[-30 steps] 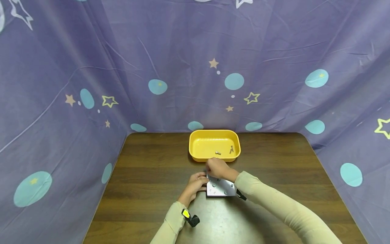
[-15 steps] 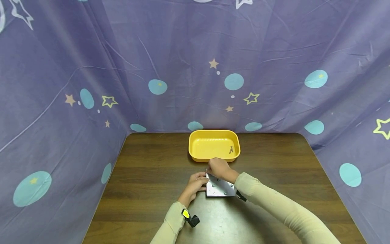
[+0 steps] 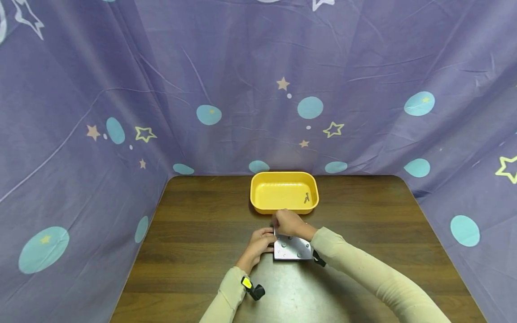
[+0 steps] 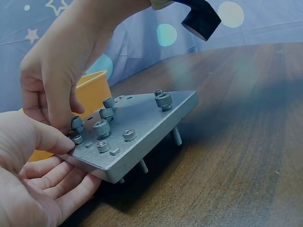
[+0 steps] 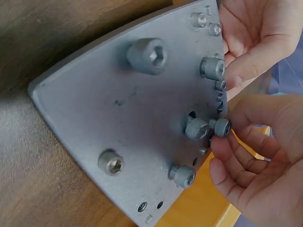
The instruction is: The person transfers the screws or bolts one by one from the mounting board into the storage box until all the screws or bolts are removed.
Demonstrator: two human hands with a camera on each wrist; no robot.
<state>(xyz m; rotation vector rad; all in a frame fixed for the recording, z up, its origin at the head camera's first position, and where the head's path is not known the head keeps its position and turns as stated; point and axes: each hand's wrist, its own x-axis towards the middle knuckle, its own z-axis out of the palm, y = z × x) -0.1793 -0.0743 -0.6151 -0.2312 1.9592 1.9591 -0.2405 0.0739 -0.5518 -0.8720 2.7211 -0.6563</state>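
Note:
A grey metal plate [image 3: 292,249] stands over the wooden table, with several socket head screws of different sizes in its top; some shanks stick out below in the left wrist view. My left hand [image 3: 257,246] grips the plate's left edge, its thumb on top and its fingers underneath. At the far-left part of the plate, my right hand [image 3: 288,223] pinches the head of a small socket head screw [image 5: 221,127] between thumb and finger. That screw stands partly out of its hole. Beside it, a larger screw [image 5: 196,127] leans, also partly raised.
Just behind the plate is a yellow tray [image 3: 274,195], with a few loose screws [image 3: 307,198] near its right end. The wooden table [image 3: 194,237] extends on both sides, and a purple patterned curtain [image 3: 242,89] hangs behind it.
One second ago a loose screw showed near the tray's front middle; it no longer shows there. My right hand has shifted only slightly over the plate's far-left corner. The left hand stays put.

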